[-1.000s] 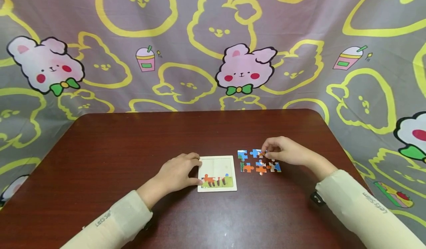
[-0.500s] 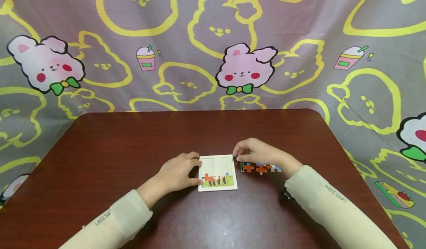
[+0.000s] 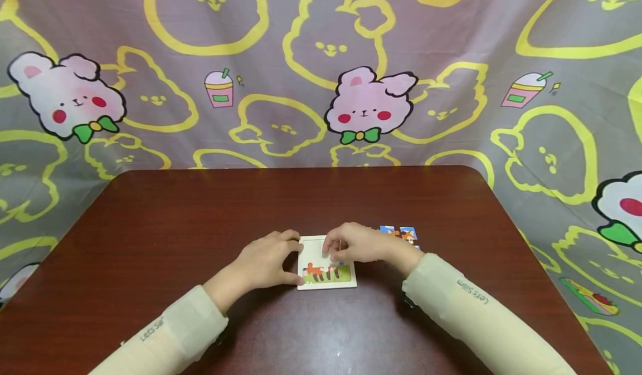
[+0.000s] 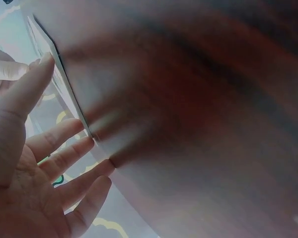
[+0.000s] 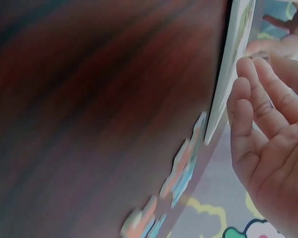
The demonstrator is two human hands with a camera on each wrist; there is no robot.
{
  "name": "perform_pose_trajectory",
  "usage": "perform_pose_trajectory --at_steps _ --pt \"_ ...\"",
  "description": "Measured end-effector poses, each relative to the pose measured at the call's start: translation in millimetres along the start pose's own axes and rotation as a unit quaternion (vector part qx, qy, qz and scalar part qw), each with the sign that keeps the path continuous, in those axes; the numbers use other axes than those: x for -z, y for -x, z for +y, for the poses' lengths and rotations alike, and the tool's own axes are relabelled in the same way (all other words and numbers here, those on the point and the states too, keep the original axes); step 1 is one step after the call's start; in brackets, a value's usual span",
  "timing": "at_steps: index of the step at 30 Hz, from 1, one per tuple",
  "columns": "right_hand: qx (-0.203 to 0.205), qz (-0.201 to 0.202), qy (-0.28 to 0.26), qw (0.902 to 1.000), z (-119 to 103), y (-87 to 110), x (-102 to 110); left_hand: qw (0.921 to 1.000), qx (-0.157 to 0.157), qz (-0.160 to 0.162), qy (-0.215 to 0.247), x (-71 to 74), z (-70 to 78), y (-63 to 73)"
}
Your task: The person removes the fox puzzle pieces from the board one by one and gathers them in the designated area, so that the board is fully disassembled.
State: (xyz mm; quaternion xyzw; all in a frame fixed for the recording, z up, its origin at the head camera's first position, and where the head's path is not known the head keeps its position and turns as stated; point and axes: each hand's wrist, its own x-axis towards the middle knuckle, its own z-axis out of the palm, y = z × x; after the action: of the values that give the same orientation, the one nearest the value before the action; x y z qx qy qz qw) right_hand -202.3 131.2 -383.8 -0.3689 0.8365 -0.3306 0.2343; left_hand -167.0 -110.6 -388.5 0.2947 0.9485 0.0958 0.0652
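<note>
A small square puzzle tray (image 3: pixel 327 286) with a pale frame lies flat on the table. Along its near side, fitted pieces (image 3: pixel 321 273) show orange, dark legs and green grass; its far part shows bare board. At the tray's left edge rests my left hand (image 3: pixel 261 261), thumb by the near corner and fingers by the far one, spread and fairly straight. My right hand (image 3: pixel 363 242) hovers over the tray's right side with fingers bent towards the thumb. Whether a piece is between those fingertips is hidden. Loose puzzle pieces (image 3: pixel 408 233) lie right of the tray, partly behind the right hand.
The dark red-brown table (image 3: pixel 241 202) has rounded far corners. A patterned cloth (image 3: pixel 281 74) with cartoon animals hangs behind it and along both sides. In the right wrist view, loose pieces (image 5: pixel 176 171) lie flat close to the tray's edge.
My right hand has moved left from the loose pieces, past the tray's right edge, to over the tray. The left hand and the tray stay almost still.
</note>
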Motion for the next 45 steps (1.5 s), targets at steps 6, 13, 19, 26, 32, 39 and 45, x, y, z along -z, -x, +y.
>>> perform_pose_trajectory --at_steps 6,13,19,26,32,39,45 --pt "0.008 -0.028 0.003 0.9996 -7 -10.5 -9 1.0000 -0.009 0.003 0.000 0.4 -0.6 0.9" --pt "0.009 -0.041 0.042 0.9982 -12 -18.3 -17 0.9999 -0.008 0.004 0.004 -0.6 -1.1 2.1" --pt "-0.007 -0.043 0.056 0.9974 -14 -20.2 -20 0.9999 -0.010 0.008 0.003 -0.6 -2.2 2.3" --pt "-0.017 -0.046 0.068 0.9965 -15 -20.6 -23 1.0000 -0.006 0.006 0.004 -0.2 -2.2 2.4" --pt "-0.015 -0.051 0.043 0.9977 -13 -21.2 -23 1.0000 -0.005 0.005 0.004 -0.2 -2.0 3.0" --pt "-0.009 -0.049 -0.004 0.9988 -12 -21.0 -23 0.9999 -0.008 0.009 0.007 -0.6 -1.9 3.3" --pt "-0.007 -0.041 -0.045 0.9981 -11 -20.4 -21 0.9999 -0.006 0.010 0.006 -1.0 -2.8 2.2"
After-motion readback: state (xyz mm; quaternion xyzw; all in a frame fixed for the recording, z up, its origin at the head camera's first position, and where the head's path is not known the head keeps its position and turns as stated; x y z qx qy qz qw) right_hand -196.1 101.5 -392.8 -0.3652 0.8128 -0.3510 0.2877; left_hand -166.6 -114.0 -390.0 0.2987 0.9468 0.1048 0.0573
